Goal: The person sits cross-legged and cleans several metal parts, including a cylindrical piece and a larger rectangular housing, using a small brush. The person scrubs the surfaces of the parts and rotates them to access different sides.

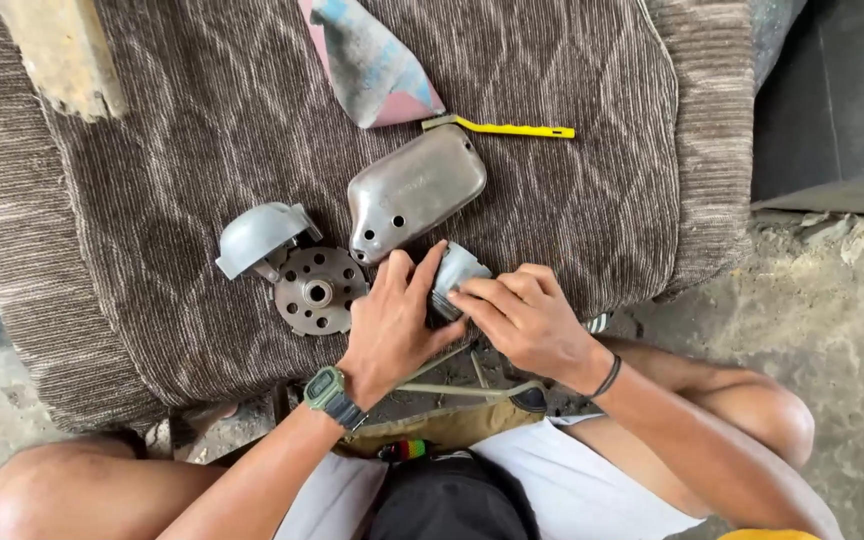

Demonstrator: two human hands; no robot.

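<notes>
- Brown ribbed fabric (552, 220) is spread over a low seat on a dusty concrete floor (832, 300), and metal parts are laid on it.
- A small grey metal cap (457, 272) is gripped between both hands at the cloth's near edge.
- The left hand (392, 325) is curled around the cap's left side, thumb and forefinger raised over it.
- The right hand (524, 318) is closed on the cap's right side, fingertips pressed to it.
- A perforated disc (318, 290), a domed grey cover (257, 238) and an oblong metal casing (414, 192) are seen just beyond; a yellow brush (502, 127) lies farther off.
</notes>
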